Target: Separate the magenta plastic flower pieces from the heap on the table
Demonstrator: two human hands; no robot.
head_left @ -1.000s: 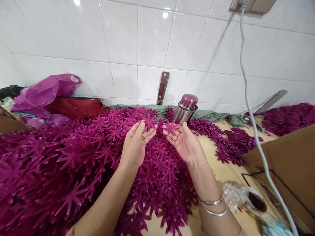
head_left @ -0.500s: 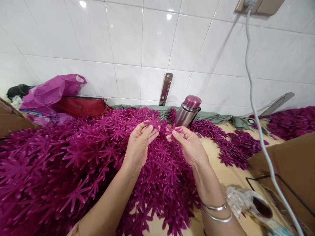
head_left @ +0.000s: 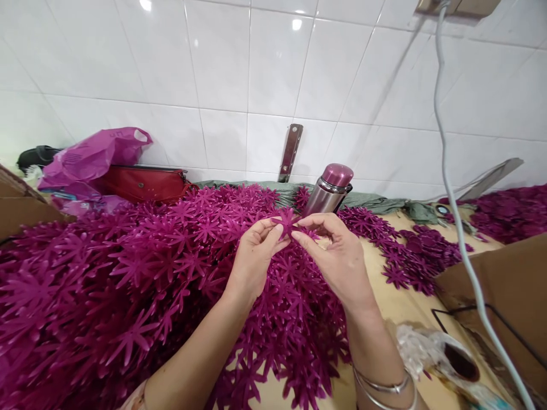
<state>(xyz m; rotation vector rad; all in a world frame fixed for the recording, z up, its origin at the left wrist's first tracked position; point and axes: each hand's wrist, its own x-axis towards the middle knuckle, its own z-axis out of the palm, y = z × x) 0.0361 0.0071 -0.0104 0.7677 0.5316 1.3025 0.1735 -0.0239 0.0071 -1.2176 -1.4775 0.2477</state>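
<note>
My left hand (head_left: 258,253) pinches a magenta plastic flower piece (head_left: 285,221) with narrow, star-like petals between thumb and fingers. My right hand (head_left: 339,259) meets it from the right, with thumb and index finger closed at the petals' edge. Whether a second piece is tucked behind the first, I cannot tell. Below and left of both hands spreads a large heap of the same flower pieces (head_left: 137,273). A steel flask (head_left: 327,193) with a pink lid stands just behind my right hand.
To the right lie a smaller flower pile (head_left: 421,253), a cardboard box (head_left: 499,285) and a clear plastic bag (head_left: 416,347). A white cable (head_left: 457,210) hangs in front of them. At the back left are a red purse (head_left: 143,185) and a purple bag (head_left: 96,154), against a tiled wall.
My two hands were apart, each with a flower piece. Now they have come together, and my right hand's fingers reach the piece in my left hand. The view has shifted slightly.
</note>
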